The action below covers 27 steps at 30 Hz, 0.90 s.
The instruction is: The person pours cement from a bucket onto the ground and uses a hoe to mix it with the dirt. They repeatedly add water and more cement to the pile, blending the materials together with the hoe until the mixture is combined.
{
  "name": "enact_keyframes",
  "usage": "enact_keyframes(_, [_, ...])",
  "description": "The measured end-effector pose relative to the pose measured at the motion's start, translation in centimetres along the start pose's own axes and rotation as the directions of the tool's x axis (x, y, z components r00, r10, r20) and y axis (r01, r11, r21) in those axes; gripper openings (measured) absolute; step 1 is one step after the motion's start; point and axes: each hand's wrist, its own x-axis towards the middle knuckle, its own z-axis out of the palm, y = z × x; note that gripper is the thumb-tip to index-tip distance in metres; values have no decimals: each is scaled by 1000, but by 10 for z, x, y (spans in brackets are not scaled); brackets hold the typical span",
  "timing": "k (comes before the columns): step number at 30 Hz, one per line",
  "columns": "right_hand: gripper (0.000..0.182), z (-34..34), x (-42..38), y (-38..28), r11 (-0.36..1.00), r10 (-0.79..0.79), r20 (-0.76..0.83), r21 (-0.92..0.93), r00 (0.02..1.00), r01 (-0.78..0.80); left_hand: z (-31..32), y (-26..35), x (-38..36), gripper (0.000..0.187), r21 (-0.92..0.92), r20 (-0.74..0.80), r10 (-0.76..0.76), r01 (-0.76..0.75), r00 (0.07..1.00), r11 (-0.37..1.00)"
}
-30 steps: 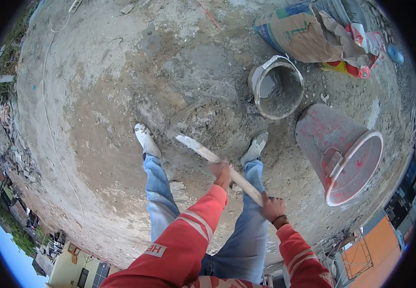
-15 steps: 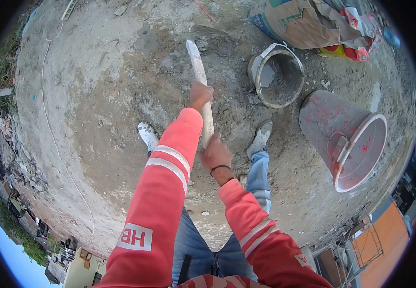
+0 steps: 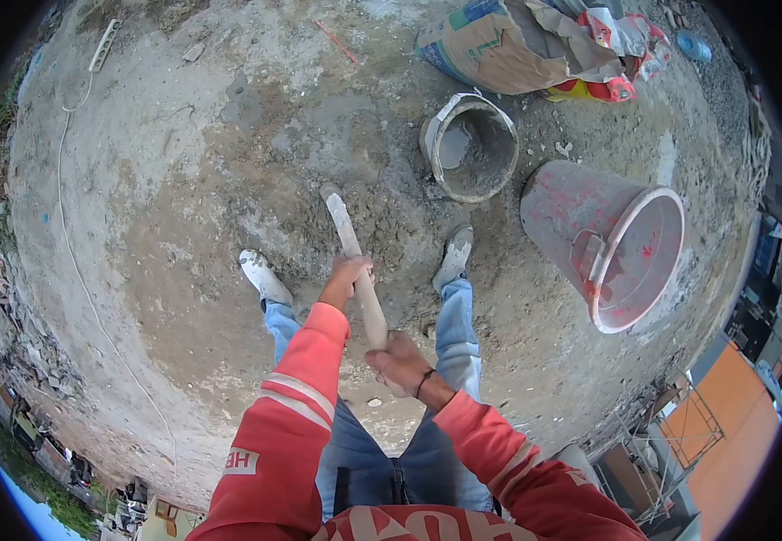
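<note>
A hoe (image 3: 346,225) with a pale wooden handle slants between my feet, its far end smeared with grey cement. My left hand (image 3: 352,270) is wrapped round the middle of the handle. Nearer my body, my right hand (image 3: 398,365), with a dark band at the wrist, grips the butt end. The hoe's blade is hard to make out against the wet grey mix (image 3: 382,171) on the ground. My two boots (image 3: 265,277) stand either side of the handle, splashed with cement.
A cement-coated bucket (image 3: 476,153) with grey water stands ahead right. Beside it a larger reddish tub (image 3: 580,216) lies tipped over. Torn cement bags (image 3: 508,50) are behind them. A white cable (image 3: 71,216) runs along the left to a power strip (image 3: 104,45).
The hoe has come back towards my body, with both hands still on it and lower in view. The view has shifted, so bucket, tub and bags appear further left.
</note>
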Motion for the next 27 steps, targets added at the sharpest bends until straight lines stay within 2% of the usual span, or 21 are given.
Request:
enact_keyframes(2, [46, -23, -38, 10, 1000, -2, 51, -28, 999, 3, 7, 14, -11, 17, -363, 45, -123, 131, 991, 923])
enact_keyframes(3, [48, -39, -55, 24, 992, -25, 59, -120, 998, 32, 12, 15, -13, 15, -473, 26, -117, 116, 993, 873])
enact_keyframes(4, [51, -60, -72, 45, 975, -51, 67, -212, 996, 64, 19, 14, -14, 15, -463, 20, -120, 116, 993, 879])
enact_keyframes(6, [56, -108, -79, 123, 819, -390, 42, -440, 920, 368, 35, 5, -15, 19, -640, -41, -9, -20, 999, 768])
enact_keyframes(7, [56, -136, -73, 148, 797, -277, 0, -558, 961, 230, 49, -4, -12, 19, -631, -46, -14, -19, 999, 775])
enact_keyframes(8, [57, -160, -64, 171, 748, -164, -57, -658, 985, 86, 67, -16, -9, 19, -616, -141, -70, -32, 988, 787])
enact_keyframes(9, [57, -181, -38, 196, 701, -113, -96, -713, 989, 12, 80, -29, -12, 19, -595, -234, -127, -39, 964, 803])
enact_keyframes(10, [57, -198, -10, 218, 644, -67, -138, -762, 988, -63, 89, -41, -19, 19, -581, -237, -134, -29, 962, 814])
enact_keyframes(12, [60, -225, 32, 241, 607, -61, -142, -791, 988, -76, 108, -43, -18, 23, -625, -389, -121, -165, 913, 763])
enact_keyframes(13, [61, -237, 50, 246, 650, -98, 28, -755, 995, 86, 105, -47, -20, 20, -642, -402, -72, -224, 913, 733])
enact_keyframes(14, [62, -252, 67, 242, 686, -143, 192, -688, 971, 237, 101, -45, -27, 20, -635, -399, -81, -211, 913, 743])
enact_keyframes(15, [61, -262, 72, 215, 841, -161, 333, -446, 929, 306, 96, -34, -40, 19, -622, -439, -42, -270, 897, 735])
enact_keyframes(16, [62, -270, 75, 174, 929, -226, 448, -169, 865, 330, 95, -18, -50, 18, -609, -473, 6, -331, 881, 721])
enact_keyframes(17, [60, -276, 84, 147, 966, -259, 304, 70, 917, 249, 88, -7, -54, 18, -610, -467, 15, -335, 884, 718])
enact_keyframes(18, [59, -282, 99, 126, 928, -250, 157, 320, 955, 190, 80, 0, -59, 18, -608, -465, 25, -340, 885, 717])
enact_keyframes(20, [71, -309, 165, 95, 828, -166, -152, 515, 974, 222, 72, 14, -66, 19, -584, -510, 2, -348, 860, 733])
enact_keyframes(22, [82, -335, 225, 65, 761, -87, -234, 611, 968, 216, 52, 11, -64, 21, -552, -560, -22, -353, 829, 756])
enact_keyframes(24, [90, -344, 271, 37, 694, 14, -283, 693, 959, 195, 24, -5, -64, 18, -608, -428, 98, -366, 898, 705])
enact_keyframes(26, [90, -351, 304, 15, 632, 84, -341, 744, 936, 215, 7, -15, -69, 15, -613, -414, 72, -336, 908, 715])
enact_keyframes(27, [90, -361, 325, 12, 541, -40, -295, 797, 955, 269, 2, -19, -72, 15, -628, -409, 47, -318, 911, 710])
